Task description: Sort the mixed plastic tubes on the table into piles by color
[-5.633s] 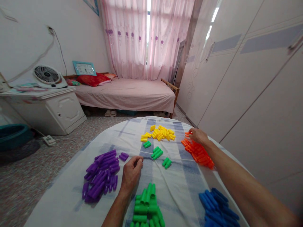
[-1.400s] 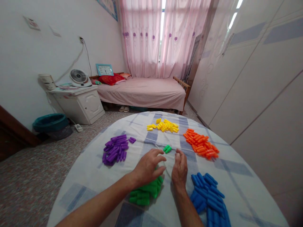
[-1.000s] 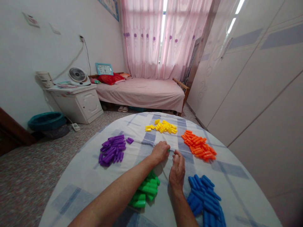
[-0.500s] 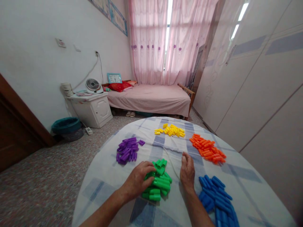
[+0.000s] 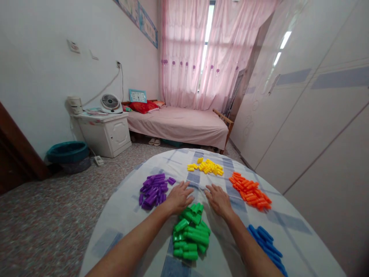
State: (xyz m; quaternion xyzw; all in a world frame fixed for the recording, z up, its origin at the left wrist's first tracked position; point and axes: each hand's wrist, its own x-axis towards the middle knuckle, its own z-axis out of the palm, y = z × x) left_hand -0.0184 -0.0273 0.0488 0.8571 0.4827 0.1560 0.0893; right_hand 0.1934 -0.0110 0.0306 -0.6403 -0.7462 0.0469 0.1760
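Left hand [image 5: 180, 198] and right hand [image 5: 218, 199] were held palm-down over the middle of the counter [image 5: 121, 211], with the fingers of each straightened and spread apart; whether the palms were pressed flat on the blue-and-white checked tablecloth [image 5: 300, 246] could not be told. A strip of cloth was left showing between the two hands. Green plastic tubes [image 5: 191, 232] were piled on the near side of that strip, between the left forearm [image 5: 135, 242] and the right forearm [image 5: 250, 246], with round ends turned outward on several of them. Purple plastic tubes [image 5: 154, 191] were heaped near the left hand, on its outer side, and a small purple piece [image 5: 171, 180] was set just beside the heap. Yellow plastic tubes [image 5: 211, 166] were clustered ahead of the hands, toward the far edge. Orange plastic tubes [image 5: 250, 191] were gathered to the right of the right hand, and blue plastic tubes [image 5: 271, 250] were partly hidden by the right forearm. Beyond the counter, a bed [image 5: 178, 119] was covered with a pink sheet.
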